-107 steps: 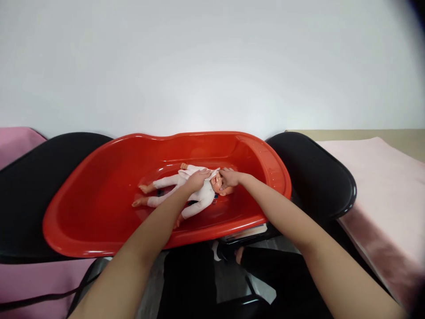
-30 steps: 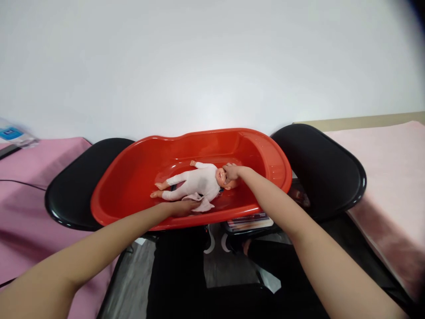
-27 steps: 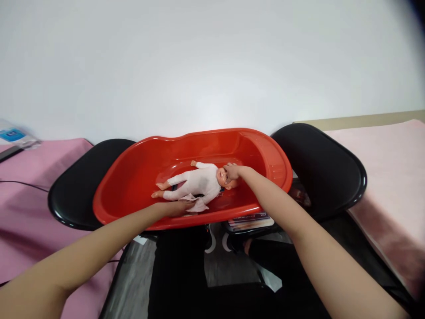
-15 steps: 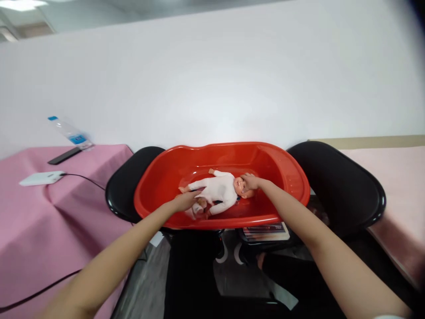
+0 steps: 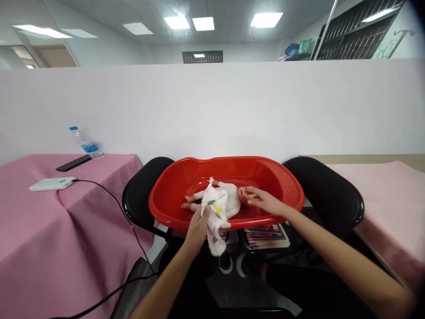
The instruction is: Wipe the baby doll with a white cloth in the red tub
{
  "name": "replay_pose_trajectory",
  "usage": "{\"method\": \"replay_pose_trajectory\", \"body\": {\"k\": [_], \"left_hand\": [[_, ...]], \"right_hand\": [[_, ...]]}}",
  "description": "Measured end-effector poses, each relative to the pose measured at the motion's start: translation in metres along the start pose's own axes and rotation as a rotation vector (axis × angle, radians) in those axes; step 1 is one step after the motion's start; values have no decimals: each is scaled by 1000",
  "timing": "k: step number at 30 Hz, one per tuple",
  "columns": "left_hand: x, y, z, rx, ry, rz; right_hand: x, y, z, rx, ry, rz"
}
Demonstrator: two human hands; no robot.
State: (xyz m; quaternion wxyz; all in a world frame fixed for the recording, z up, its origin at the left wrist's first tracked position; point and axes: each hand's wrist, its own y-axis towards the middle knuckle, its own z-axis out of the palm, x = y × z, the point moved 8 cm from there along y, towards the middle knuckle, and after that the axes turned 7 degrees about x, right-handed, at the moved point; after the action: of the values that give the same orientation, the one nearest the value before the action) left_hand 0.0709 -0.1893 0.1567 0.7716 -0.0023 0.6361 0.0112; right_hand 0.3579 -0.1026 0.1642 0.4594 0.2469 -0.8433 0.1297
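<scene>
A baby doll [image 5: 233,200] in a white suit lies on its back in a red baby bathtub [image 5: 292,188], head to the right and feet to the left. My left hand [image 5: 198,225] is closed on a white cloth [image 5: 217,212] with grey and yellow patches. The cloth hangs over the tub's near rim and hides part of the doll's body and legs. At the doll's head [image 5: 244,195] is my right hand [image 5: 267,202], fingers stretched out across the face and palm turned down. Whether the fingertips press on the head I cannot tell.
The tub rests between two black chairs [image 5: 137,188] [image 5: 327,190]. Books [image 5: 267,237] lie beneath it. On the left, a pink-covered table [image 5: 99,212] bears a white power bank [image 5: 53,184] with a cable, a dark flat object [image 5: 73,163] and a plastic bottle [image 5: 88,144]. A white partition [image 5: 212,110] stands behind.
My left hand has raised the cloth from beside the doll's legs and brought it over the doll and near rim. My right hand stays by the head. The view has tilted up and levelled.
</scene>
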Motion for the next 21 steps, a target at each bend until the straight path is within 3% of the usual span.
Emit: {"method": "replay_pose_trajectory", "body": {"k": [2,4,7,9,10,12,15,19,21], "left_hand": [[37,-41,16,-18,-280,-123],[77,-86,36,-42,-497,-241],[136,-147,56,-133,-680,-391],[167,-175,62,-168,-740,-468],[178,-184,64,-165,-744,-505],[190,-194,65,-137,-707,-528],[189,-193,60,-108,-615,-469],[182,-184,47,-88,-518,-318],[188,-182,36,-118,-484,-279]], "right_hand": [[18,-47,40,-58,199,-40],[17,-93,103,-63,402,-4],[-20,-150,205,-166,745,131],[-54,-182,261,-309,944,275],[-69,-194,288,-307,1028,374],[-78,-206,330,-179,1183,431],[-74,-204,350,-71,1248,382],[-77,-186,340,-131,1176,295],[-81,-180,331,-149,1109,268]]}}
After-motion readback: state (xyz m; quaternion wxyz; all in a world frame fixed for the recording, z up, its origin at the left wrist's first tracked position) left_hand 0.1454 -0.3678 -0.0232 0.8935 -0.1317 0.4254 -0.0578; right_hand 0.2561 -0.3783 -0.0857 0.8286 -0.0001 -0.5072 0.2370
